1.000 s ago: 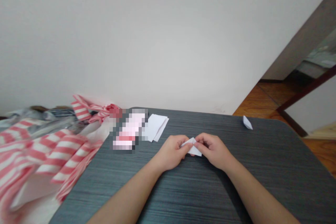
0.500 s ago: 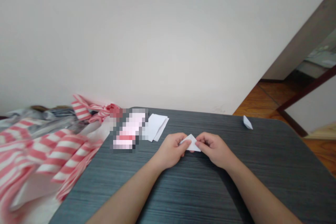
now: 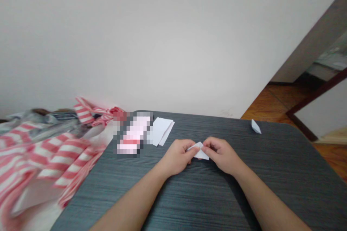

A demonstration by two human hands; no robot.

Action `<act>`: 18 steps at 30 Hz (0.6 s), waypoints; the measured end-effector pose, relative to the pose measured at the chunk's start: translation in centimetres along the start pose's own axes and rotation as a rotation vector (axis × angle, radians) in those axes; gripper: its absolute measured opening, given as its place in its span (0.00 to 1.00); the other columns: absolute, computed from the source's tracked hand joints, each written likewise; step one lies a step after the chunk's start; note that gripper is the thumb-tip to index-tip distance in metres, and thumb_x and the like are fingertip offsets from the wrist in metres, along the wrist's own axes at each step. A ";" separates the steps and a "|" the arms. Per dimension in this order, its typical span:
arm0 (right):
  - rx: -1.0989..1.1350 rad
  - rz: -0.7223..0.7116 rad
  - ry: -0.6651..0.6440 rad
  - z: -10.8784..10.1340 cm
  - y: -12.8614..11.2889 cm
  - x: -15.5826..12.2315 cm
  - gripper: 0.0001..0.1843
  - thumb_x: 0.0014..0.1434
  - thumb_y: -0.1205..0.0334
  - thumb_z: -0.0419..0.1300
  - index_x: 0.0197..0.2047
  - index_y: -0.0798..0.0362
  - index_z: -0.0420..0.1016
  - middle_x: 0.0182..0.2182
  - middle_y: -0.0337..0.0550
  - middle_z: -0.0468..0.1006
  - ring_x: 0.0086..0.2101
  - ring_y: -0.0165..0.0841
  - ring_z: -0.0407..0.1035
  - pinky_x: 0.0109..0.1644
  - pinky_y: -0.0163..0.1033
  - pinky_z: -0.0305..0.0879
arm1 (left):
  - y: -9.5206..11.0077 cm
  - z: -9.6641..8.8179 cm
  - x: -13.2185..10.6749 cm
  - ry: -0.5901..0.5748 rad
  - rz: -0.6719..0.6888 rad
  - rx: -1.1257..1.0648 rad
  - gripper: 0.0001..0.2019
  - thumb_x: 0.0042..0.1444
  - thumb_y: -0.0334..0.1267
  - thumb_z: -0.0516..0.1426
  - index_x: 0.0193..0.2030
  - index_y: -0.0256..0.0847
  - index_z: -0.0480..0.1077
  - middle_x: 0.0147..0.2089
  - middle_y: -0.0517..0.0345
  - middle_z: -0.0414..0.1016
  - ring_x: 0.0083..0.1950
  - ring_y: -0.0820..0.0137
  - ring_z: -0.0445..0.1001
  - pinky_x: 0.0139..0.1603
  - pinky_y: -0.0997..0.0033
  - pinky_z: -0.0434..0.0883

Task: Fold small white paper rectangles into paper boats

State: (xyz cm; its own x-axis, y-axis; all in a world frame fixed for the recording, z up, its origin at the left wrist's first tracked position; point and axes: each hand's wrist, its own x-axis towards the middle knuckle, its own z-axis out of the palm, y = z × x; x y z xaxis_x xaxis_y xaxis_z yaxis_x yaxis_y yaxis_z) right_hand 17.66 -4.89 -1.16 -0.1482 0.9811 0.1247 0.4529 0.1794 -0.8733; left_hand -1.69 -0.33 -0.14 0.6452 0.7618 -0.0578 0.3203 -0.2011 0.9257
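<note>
A small piece of folded white paper [image 3: 201,154], roughly triangular, is held just above the dark table between my two hands. My left hand [image 3: 179,156] grips its left side, thumb on top and fingers curled underneath. On the other side my right hand [image 3: 221,154] pinches the paper near its upper right edge between thumb and forefinger. The fingers cover parts of the paper, so its full shape cannot be made out.
Several flat white paper sheets [image 3: 162,130] lie beside a pixelated pinkish object [image 3: 134,133] on the dark table [image 3: 189,195]. A small folded white paper [image 3: 255,126] rests near the back right edge. Red-striped cloth [image 3: 62,155] is heaped at left, and a wall [image 3: 173,43] stands behind.
The folded paper has shifted slightly down and tilted, its peak lower than before. Both hands keep hold of it; the left thumb has moved a little toward the right.
</note>
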 end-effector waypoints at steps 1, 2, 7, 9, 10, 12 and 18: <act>-0.019 -0.002 0.007 0.0 0.0 0.0 0.09 0.61 0.63 0.58 0.29 0.54 0.70 0.23 0.35 0.69 0.26 0.29 0.63 0.30 0.33 0.57 | 0.1 0.0 0.0 -0.001 0.005 0.003 0.19 0.63 0.46 0.52 0.24 0.38 0.67 0.20 0.64 0.65 0.23 0.76 0.62 0.25 0.77 0.57; -0.035 -0.004 0.014 0.0 -0.1 0.0 0.09 0.61 0.63 0.58 0.29 0.54 0.69 0.23 0.35 0.69 0.25 0.29 0.62 0.30 0.33 0.57 | 0.1 0.0 0.0 -0.001 0.008 0.004 0.19 0.63 0.46 0.51 0.24 0.38 0.66 0.20 0.65 0.65 0.23 0.76 0.62 0.25 0.77 0.57; -0.051 0.011 0.030 0.0 -0.2 -0.1 0.11 0.62 0.63 0.57 0.27 0.53 0.67 0.23 0.35 0.68 0.25 0.29 0.62 0.30 0.33 0.56 | 0.1 0.0 0.1 0.004 -0.013 0.002 0.19 0.63 0.45 0.51 0.23 0.38 0.66 0.19 0.65 0.65 0.22 0.76 0.62 0.26 0.77 0.58; -0.047 0.019 0.032 0.0 -0.1 -0.1 0.11 0.62 0.63 0.56 0.27 0.53 0.66 0.23 0.35 0.68 0.25 0.29 0.61 0.30 0.33 0.56 | -0.1 0.0 0.1 0.015 -0.017 0.011 0.20 0.64 0.44 0.50 0.23 0.38 0.65 0.19 0.65 0.65 0.22 0.76 0.62 0.27 0.77 0.59; -0.047 0.022 0.031 0.0 -0.1 -0.1 0.11 0.62 0.63 0.56 0.27 0.53 0.66 0.23 0.35 0.67 0.25 0.29 0.61 0.30 0.33 0.56 | -0.1 -0.1 0.1 0.020 -0.013 0.022 0.20 0.64 0.44 0.49 0.22 0.38 0.65 0.19 0.65 0.65 0.23 0.76 0.63 0.28 0.77 0.59; -0.052 0.029 0.027 0.0 0.1 -0.1 0.11 0.62 0.62 0.56 0.27 0.53 0.66 0.23 0.35 0.67 0.25 0.29 0.61 0.30 0.33 0.56 | -0.3 -0.1 0.1 0.024 0.002 0.051 0.21 0.64 0.43 0.49 0.21 0.38 0.64 0.19 0.64 0.66 0.23 0.75 0.64 0.29 0.76 0.60; -0.036 0.044 0.028 -0.1 0.3 -0.1 0.10 0.62 0.62 0.56 0.29 0.53 0.67 0.23 0.35 0.67 0.26 0.29 0.61 0.30 0.34 0.57 | -0.4 -0.1 0.1 0.008 0.000 0.037 0.22 0.65 0.43 0.48 0.21 0.38 0.65 0.18 0.64 0.67 0.23 0.75 0.64 0.30 0.76 0.61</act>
State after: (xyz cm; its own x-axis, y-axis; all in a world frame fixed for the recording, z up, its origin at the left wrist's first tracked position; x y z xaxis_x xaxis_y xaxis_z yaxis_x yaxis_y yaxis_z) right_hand 17.89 -4.89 -1.42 -0.1033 0.9896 0.1002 0.4896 0.1383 -0.8609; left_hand -1.85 -0.10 -0.47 0.6399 0.7665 -0.0546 0.3461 -0.2240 0.9111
